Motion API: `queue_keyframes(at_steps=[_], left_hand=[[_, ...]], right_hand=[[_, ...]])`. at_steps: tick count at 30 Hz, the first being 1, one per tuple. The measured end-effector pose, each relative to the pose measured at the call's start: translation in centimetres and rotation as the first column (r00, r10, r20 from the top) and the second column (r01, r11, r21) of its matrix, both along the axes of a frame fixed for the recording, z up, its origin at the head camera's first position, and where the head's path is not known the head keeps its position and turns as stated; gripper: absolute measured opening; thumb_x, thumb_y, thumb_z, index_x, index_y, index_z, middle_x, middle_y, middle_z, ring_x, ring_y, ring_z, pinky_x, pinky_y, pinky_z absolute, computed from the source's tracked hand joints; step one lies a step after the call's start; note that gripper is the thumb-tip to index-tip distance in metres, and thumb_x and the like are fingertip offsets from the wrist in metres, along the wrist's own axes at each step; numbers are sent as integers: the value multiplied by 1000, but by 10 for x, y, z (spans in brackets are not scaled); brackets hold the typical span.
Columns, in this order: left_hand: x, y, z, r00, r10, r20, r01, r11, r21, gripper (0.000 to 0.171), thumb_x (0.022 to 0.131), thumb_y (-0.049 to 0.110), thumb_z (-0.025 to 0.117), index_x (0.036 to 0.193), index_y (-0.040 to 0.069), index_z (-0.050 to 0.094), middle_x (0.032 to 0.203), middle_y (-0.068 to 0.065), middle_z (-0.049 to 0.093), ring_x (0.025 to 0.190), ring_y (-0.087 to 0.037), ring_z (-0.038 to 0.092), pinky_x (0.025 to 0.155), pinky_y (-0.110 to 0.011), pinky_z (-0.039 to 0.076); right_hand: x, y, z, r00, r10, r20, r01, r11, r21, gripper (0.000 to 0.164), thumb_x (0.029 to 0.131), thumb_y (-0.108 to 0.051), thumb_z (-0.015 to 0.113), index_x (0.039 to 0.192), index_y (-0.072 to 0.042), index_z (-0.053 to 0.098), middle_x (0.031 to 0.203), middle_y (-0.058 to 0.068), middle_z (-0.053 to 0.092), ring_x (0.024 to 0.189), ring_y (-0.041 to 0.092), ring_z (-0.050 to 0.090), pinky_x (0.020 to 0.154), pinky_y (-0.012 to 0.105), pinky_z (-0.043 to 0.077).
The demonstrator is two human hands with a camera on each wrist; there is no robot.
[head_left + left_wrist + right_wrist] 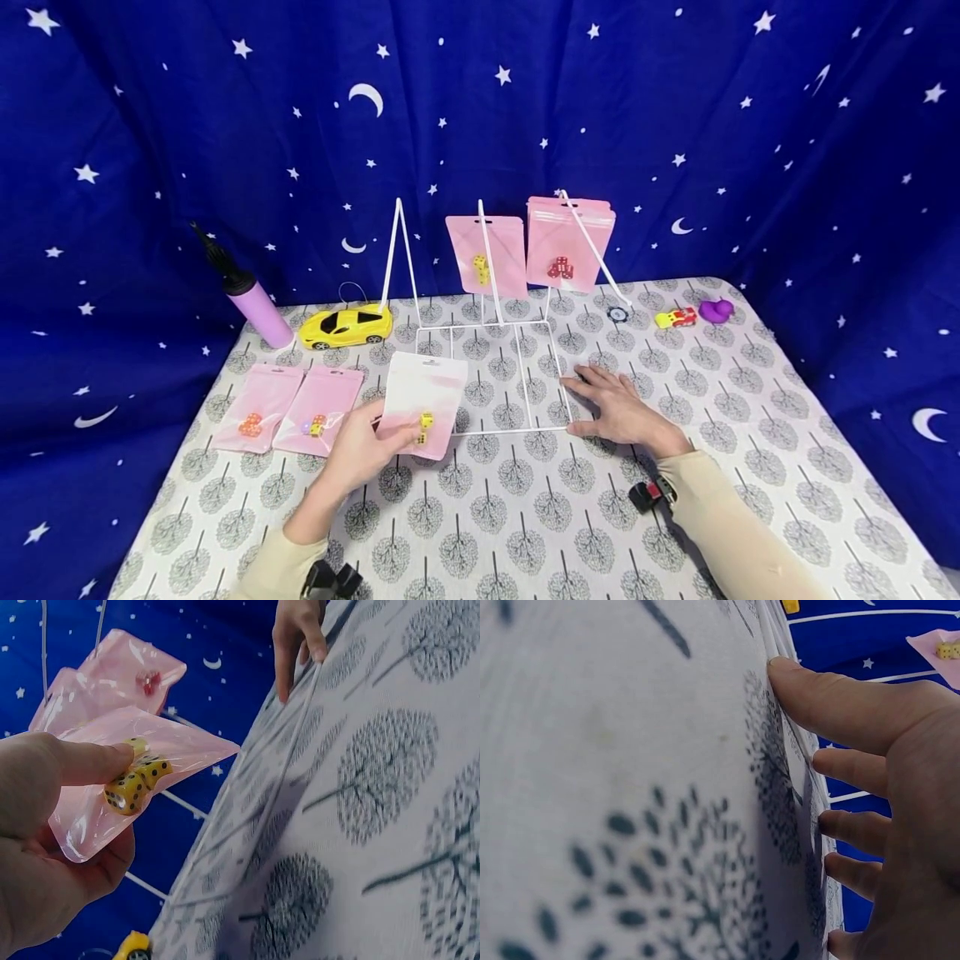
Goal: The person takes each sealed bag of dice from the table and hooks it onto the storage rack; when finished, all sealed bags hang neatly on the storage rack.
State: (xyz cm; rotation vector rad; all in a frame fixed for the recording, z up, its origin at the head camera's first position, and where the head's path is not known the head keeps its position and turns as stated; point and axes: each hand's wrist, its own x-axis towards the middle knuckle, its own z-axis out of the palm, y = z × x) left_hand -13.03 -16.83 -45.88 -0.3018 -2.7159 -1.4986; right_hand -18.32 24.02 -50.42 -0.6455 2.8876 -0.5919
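Between its thumb and fingers my left hand (367,450) pinches a pink zip pouch (424,387) with yellow dice (139,784) inside. The pouch is raised in front of a white wire rack (498,323). With spread fingers, my right hand (618,408) rests on the table at the rack's right front corner, its thumb touching the base wire. From the rack's middle arm hangs a pink pouch with yellow dice (482,268). Pink pouches with red dice (561,267) hang on the right arm, and the left arm (398,250) holds none.
Two pink pouches, one with orange dice (251,425) and one with mixed dice (315,426), lie at left. Behind them are a yellow toy car (347,326) and a purple pump (258,312). At right sit a round chip (617,314), a small toy car (677,317) and a purple duck (716,311).
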Motion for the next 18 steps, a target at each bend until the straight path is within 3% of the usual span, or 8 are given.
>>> queue_keyframes(at_steps=[10,18], left_hand=[[9,17,11,999,-30,-39,29,999,-21,35,74,27,85,106,19,72,96,3,74,85,-10,67,78,-31,57],[12,31,21,994,-94,-56,97,994,59,34,74,24,85,105,18,72,94,2,74,85,-12,67,77,-28,57]], right_hand=[[-1,0,0,1000,8,3,-8,1000,0,84,78,-51,74,148,-19,42,158,21,25,146,45,17,110,76,6],[-1,1,0,1000,9,2,-9,1000,5,83,79,-51,74,148,-19,43,158,22,26,146,45,17,110,76,6]])
